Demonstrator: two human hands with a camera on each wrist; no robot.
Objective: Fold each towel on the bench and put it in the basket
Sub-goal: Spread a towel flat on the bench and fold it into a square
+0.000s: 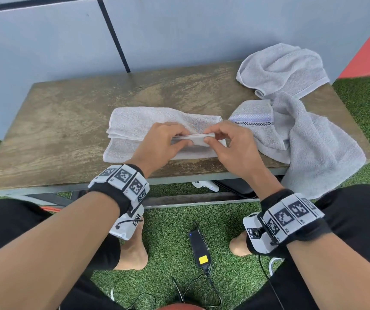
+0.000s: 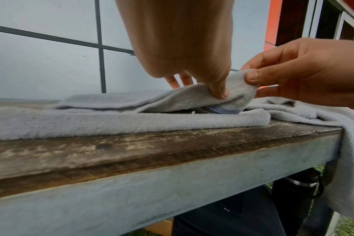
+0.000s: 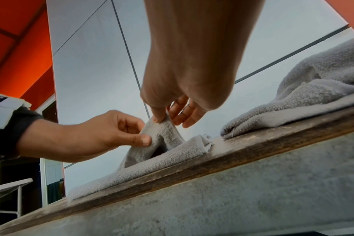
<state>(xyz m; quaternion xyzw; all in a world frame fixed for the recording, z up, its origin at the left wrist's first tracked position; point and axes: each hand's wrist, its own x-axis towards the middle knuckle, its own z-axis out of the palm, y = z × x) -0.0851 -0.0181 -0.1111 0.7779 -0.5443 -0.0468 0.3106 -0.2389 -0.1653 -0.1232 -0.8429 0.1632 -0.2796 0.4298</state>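
Note:
A pale grey towel (image 1: pixel 135 128) lies partly folded on the wooden bench (image 1: pixel 67 121) in front of me. My left hand (image 1: pixel 168 142) and my right hand (image 1: pixel 222 139) both pinch its raised hemmed edge (image 1: pixel 193 138), thumbs against fingers, a little above the bench. From the left wrist the lifted flap (image 2: pixel 238 89) shows between my left thumb and the right hand (image 2: pixel 293 73). From the right wrist the flap (image 3: pixel 162 132) stands up like a tent between both hands. No basket is in view.
Two more grey towels lie crumpled at the bench's right end: one (image 1: pixel 280 68) at the back, one (image 1: pixel 313 142) hanging over the front edge. A black charger (image 1: pixel 199 247) with cables lies on the green turf by my feet. A grey wall stands behind the bench.

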